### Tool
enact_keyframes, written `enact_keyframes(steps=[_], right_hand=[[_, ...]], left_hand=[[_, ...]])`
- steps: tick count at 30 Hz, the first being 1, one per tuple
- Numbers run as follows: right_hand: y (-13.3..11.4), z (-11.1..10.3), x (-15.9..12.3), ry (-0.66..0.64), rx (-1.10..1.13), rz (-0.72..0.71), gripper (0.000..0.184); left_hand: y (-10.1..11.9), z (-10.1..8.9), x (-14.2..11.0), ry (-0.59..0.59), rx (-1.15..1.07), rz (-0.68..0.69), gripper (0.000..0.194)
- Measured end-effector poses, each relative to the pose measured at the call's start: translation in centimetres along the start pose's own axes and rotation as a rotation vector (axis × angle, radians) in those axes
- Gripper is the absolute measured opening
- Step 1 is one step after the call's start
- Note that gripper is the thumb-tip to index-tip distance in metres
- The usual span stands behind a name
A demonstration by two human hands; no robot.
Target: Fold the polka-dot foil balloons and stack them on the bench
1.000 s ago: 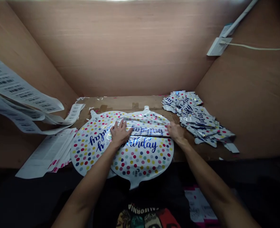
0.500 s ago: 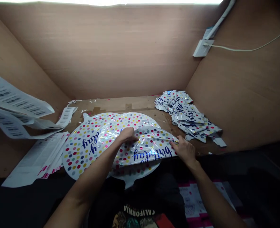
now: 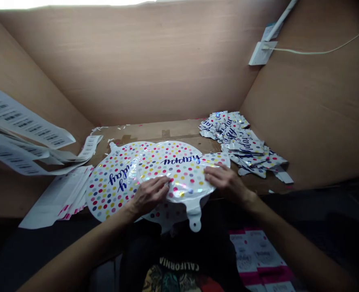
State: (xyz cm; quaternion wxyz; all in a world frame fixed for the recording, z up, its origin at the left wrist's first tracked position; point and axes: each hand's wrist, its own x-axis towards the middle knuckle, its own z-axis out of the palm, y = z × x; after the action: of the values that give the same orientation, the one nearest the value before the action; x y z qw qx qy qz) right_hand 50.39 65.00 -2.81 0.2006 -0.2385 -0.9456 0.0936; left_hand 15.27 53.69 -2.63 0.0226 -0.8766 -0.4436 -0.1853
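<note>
A flat round foil balloon [image 3: 179,166], white with coloured dots and blue "happy" lettering, lies folded in half on the wooden bench, its valve tab [image 3: 194,219] hanging over the front edge. My left hand [image 3: 150,194] rests on its front left part, fingers curled against the foil. My right hand [image 3: 226,180] presses its right side with fingers stretched flat. Beneath it lies another flat dotted balloon [image 3: 112,182], showing at the left.
A heap of folded balloons [image 3: 243,144] sits at the back right. Barcode label strips [image 3: 21,134] hang at the left, above a stack of printed cards [image 3: 57,196]. More cards [image 3: 258,259] lie low at the right. Wooden walls enclose the bench; a socket [image 3: 261,52] hangs upper right.
The far half of the top balloon was pulled toward me and folded down over the near half. Both hands moved from the fold line to the front and now rest on the folded balloon.
</note>
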Motion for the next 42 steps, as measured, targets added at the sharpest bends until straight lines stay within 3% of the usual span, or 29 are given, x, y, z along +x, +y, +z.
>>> enact_keyframes(steps=[4, 7, 10, 13, 15, 18, 21, 23, 25, 27, 28, 30, 32, 34, 38, 40, 42], right_hand=[[-0.5, 7.4, -4.8, -0.009, 0.004, -0.069, 0.032], [0.2, 8.9, -5.3, 0.006, 0.059, 0.071, 0.024], [0.8, 8.5, -3.6, 0.036, 0.010, 0.404, 0.031], [1.1, 8.5, -1.7, -0.010, -0.188, 0.613, 0.035], [1.1, 9.0, -1.0, -0.039, -0.259, 0.623, 0.033], [1.2, 9.7, -1.2, -0.025, -0.272, 0.605, 0.034], [1.2, 9.4, -2.0, 0.000, -0.241, 0.599, 0.034], [1.0, 9.0, -2.5, 0.138, -0.199, 0.636, 0.032], [0.4, 8.6, -2.5, 0.426, -0.121, 0.731, 0.031], [-0.6, 8.7, -1.7, 0.700, 0.103, 0.863, 0.039], [-1.2, 8.8, -1.0, 0.749, 0.305, 0.921, 0.044], [-2.6, 9.2, 0.8, 0.620, 0.843, 0.959, 0.053], [-3.7, 9.4, 2.5, 0.364, 1.325, 0.890, 0.053], [-4.4, 9.3, 3.6, 0.234, 1.561, 0.821, 0.047], [-4.2, 8.9, 3.9, 0.269, 1.641, 0.838, 0.039], [-3.6, 8.9, 3.9, 0.245, 1.614, 0.852, 0.037], [-3.0, 8.9, 4.0, 0.143, 1.413, 0.821, 0.032]], left_hand=[[-0.2, 4.5, -5.1, -0.114, -0.100, -0.108, 0.024], [-1.3, 5.4, -5.4, -0.156, -0.179, -0.261, 0.022], [-3.2, 4.5, -2.8, -0.255, -0.185, -0.577, 0.021], [-4.9, 3.6, 1.2, -0.504, -0.081, -0.755, 0.029], [-5.6, 3.4, 4.1, -0.531, 0.033, -0.752, 0.026], [-5.8, 4.1, 8.6, -0.430, -0.021, -0.682, 0.032], [-5.7, 5.0, 12.1, -0.616, -0.328, -0.675, 0.033], [-5.5, 5.1, 13.0, -0.705, -0.473, -0.690, 0.026], [-5.0, 4.7, 12.5, -0.634, -0.691, -0.679, 0.026], [-4.0, 4.2, 11.0, -0.441, -1.006, -0.664, 0.032], [-3.3, 4.0, 10.2, -0.334, -1.168, -0.670, 0.036], [-1.7, 3.6, 8.6, -0.144, -1.390, -0.713, 0.045], [0.0, 3.6, 7.4, -0.017, -1.478, -0.766, 0.049], [1.3, 3.8, 6.6, 0.067, -1.488, -0.837, 0.043], [2.1, 4.1, 5.6, 0.179, -1.436, -0.884, 0.021], [1.8, 4.0, 5.0, 0.155, -1.367, -0.767, 0.013], [1.3, 3.9, 4.4, 0.129, -1.211, -0.623, 0.016]])
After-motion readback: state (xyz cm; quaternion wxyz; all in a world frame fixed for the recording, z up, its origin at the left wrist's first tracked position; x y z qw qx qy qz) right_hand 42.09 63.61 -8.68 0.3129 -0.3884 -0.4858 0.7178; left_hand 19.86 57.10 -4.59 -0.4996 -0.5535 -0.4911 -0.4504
